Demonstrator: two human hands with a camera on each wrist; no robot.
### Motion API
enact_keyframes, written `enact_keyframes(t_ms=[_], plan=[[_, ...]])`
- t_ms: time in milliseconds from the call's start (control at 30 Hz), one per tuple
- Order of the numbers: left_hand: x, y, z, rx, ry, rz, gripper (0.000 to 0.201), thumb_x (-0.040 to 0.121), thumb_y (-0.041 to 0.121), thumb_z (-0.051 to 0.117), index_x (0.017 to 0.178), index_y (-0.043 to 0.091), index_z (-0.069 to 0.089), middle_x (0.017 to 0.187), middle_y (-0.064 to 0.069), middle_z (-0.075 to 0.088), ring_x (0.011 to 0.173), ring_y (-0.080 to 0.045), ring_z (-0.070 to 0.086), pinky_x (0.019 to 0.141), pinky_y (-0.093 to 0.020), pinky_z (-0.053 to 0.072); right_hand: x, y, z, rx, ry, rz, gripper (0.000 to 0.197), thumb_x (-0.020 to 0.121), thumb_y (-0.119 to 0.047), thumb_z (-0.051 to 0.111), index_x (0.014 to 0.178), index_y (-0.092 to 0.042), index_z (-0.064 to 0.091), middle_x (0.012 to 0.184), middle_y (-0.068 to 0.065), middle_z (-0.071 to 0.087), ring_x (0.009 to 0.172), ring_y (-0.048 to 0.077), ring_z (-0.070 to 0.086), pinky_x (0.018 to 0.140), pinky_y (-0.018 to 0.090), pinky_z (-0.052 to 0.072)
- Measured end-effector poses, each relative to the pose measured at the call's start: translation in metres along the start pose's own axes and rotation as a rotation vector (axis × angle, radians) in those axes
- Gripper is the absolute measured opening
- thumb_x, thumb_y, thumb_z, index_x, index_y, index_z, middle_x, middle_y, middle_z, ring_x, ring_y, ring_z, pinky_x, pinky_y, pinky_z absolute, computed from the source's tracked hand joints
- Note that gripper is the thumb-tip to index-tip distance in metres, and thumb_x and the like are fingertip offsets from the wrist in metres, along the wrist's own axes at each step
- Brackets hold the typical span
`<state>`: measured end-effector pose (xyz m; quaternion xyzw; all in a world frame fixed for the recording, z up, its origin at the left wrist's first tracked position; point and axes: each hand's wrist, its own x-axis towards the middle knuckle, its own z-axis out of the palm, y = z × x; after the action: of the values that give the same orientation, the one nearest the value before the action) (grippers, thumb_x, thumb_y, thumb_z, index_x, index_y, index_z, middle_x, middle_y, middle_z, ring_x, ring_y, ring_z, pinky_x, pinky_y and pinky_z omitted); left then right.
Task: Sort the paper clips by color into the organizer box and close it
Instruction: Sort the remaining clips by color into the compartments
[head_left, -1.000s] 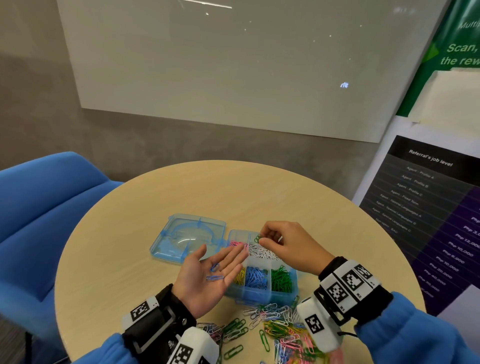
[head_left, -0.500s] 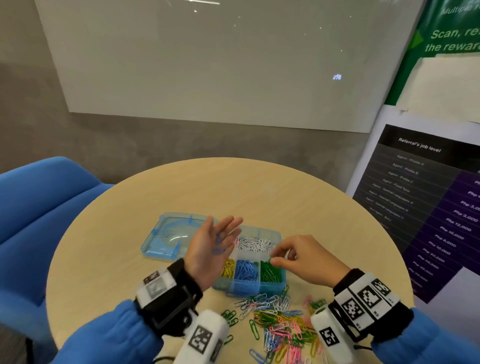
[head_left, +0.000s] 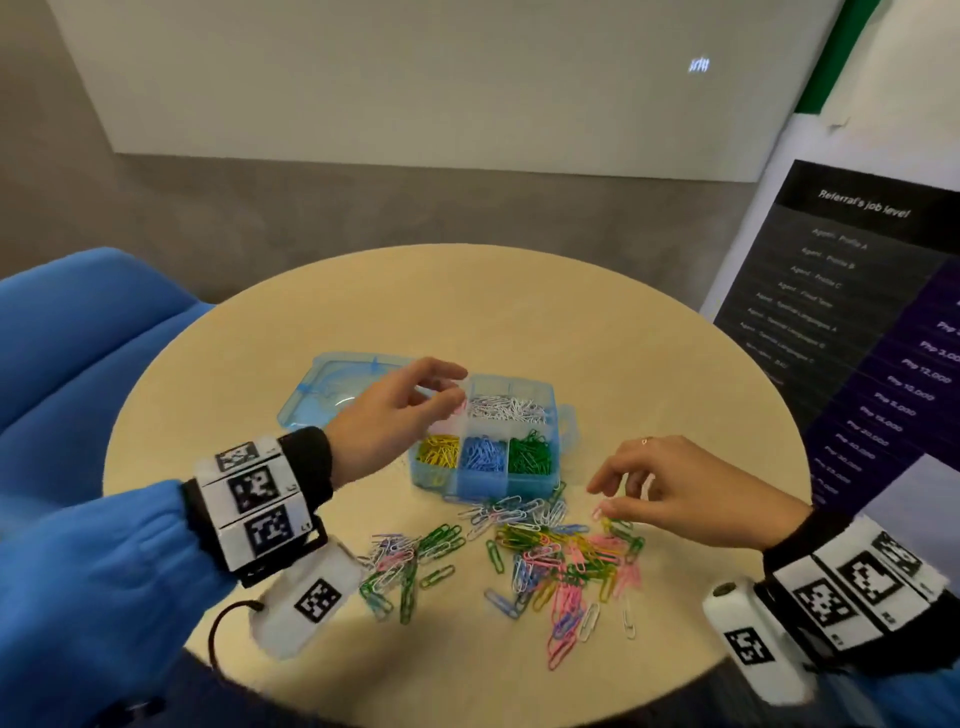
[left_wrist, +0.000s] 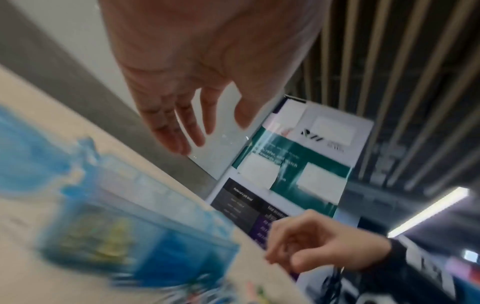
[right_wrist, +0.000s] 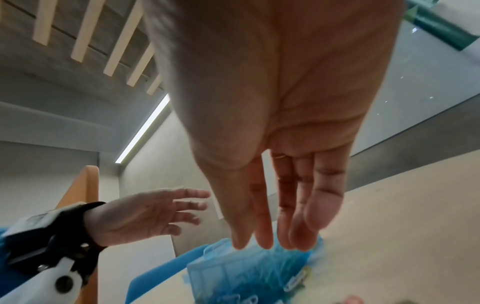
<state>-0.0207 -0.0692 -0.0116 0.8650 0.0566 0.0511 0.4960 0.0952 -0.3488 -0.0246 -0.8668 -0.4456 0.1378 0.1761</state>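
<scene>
The left hand (head_left: 395, 415) hovers over the far-left corner of the translucent blue plastic organizer box (head_left: 485, 480), fingers loosely spread and holding nothing that shows (its wrist view is badly smeared). The right hand (head_left: 685, 496) hangs over the right edge of the loose heap of coloured paper clips (head_left: 540, 561), fingers relaxed and slightly bent; whether the fingertips touch a clip cannot be told. The box sits open on the round pale wooden table (head_left: 519, 312), its clear blue lid (head_left: 332, 387) lying flat to the left, partly hidden behind the left hand. White, yellow, blue and green clips fill separate compartments; a pink corner peeks out under the left fingers. A blue upholstered chair (head_left: 78, 332) is cut off at the left.
</scene>
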Motion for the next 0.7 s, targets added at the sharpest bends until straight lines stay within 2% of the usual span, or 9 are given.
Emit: enact_keyframes(t_ms=[33,67,167,233,333,433,533,700], plan=[[-0.009,-0.008,-0.008,0.160,-0.009,0.017,0.023,0.096,0.038,0.052,0.117,0.032,0.058,0.109,0.010,0.061,0.095,-0.011,0.061,0.076,-0.019,0.050,-0.005,0.002,0.003,0.006,-0.023,-0.004,0.017,0.086,-0.037,0.070,0.101,-0.031,0.072,0.091,-0.010,0.065,0.082,0.004,0.061,0.067,0.014,0.046],[-0.019,-0.017,-0.013,0.315,-0.022,0.028,0.017,0.095,0.038,0.054,0.110,0.033,0.060,0.103,0.012,0.060,0.088,-0.010,0.060,0.071,-0.017,0.048,-0.009,0.003,0.005,0.007,-0.045,-0.006,0.019,0.085,-0.038,0.070,0.102,-0.030,0.072,0.091,-0.010,0.065,0.083,0.004,0.061,0.068,0.015,0.047],[-0.043,-0.030,-0.012,0.666,-0.117,-0.009,0.017,0.090,0.050,0.055,0.099,0.037,0.061,0.093,0.019,0.057,0.080,-0.001,0.054,0.071,-0.023,0.048,-0.013,0.000,0.013,-0.003,-0.099,-0.014,0.022,0.087,-0.043,0.067,0.105,-0.031,0.070,0.092,-0.014,0.065,0.084,0.001,0.061,0.072,0.018,0.050],[-0.047,-0.034,-0.001,0.827,-0.196,-0.050,0.029,0.087,0.061,0.052,0.103,0.038,0.058,0.094,0.021,0.057,0.082,0.001,0.050,0.069,-0.021,0.043,-0.009,-0.007,0.017,-0.008,-0.119,-0.034,0.021,0.088,-0.043,0.066,0.106,-0.033,0.069,0.091,-0.015,0.065,0.084,0.000,0.060,0.071,0.016,0.048],[-0.040,-0.035,0.021,0.935,-0.246,-0.056,0.046,0.083,0.069,0.052,0.110,0.031,0.053,0.104,0.016,0.059,0.096,-0.009,0.051,0.080,-0.029,0.045,-0.005,-0.017,0.019,0.013,-0.099,-0.053,0.022,0.088,-0.044,0.064,0.108,-0.037,0.066,0.090,-0.017,0.066,0.084,-0.001,0.060,0.069,0.013,0.045],[-0.032,-0.034,0.040,1.082,-0.274,-0.053,0.055,0.083,0.068,0.051,0.112,0.022,0.050,0.116,0.004,0.056,0.107,-0.019,0.049,0.089,-0.034,0.038,-0.011,-0.024,0.019,0.070,-0.057,-0.050,0.023,0.088,-0.046,0.062,0.109,-0.041,0.063,0.092,-0.019,0.067,0.088,-0.004,0.060,0.071,0.011,0.045],[-0.029,-0.033,0.051,1.099,-0.277,-0.024,0.045,0.091,0.057,0.049,0.116,0.020,0.050,0.121,0.002,0.054,0.115,-0.020,0.047,0.093,-0.035,0.034,-0.025,-0.027,0.021,0.135,-0.046,-0.046,0.025,0.088,-0.045,0.063,0.112,-0.040,0.064,0.093,-0.019,0.068,0.090,-0.001,0.061,0.072,0.014,0.048],[-0.028,-0.037,0.058,1.047,-0.282,0.032,0.025,0.099,0.039,0.044,0.117,0.022,0.052,0.119,0.004,0.055,0.115,-0.019,0.048,0.093,-0.036,0.035,-0.042,-0.028,0.026,0.188,-0.042,-0.038,0.021,0.087,-0.042,0.064,0.108,-0.044,0.064,0.096,-0.026,0.065,0.093,0.000,0.061,0.073,0.014,0.048]])
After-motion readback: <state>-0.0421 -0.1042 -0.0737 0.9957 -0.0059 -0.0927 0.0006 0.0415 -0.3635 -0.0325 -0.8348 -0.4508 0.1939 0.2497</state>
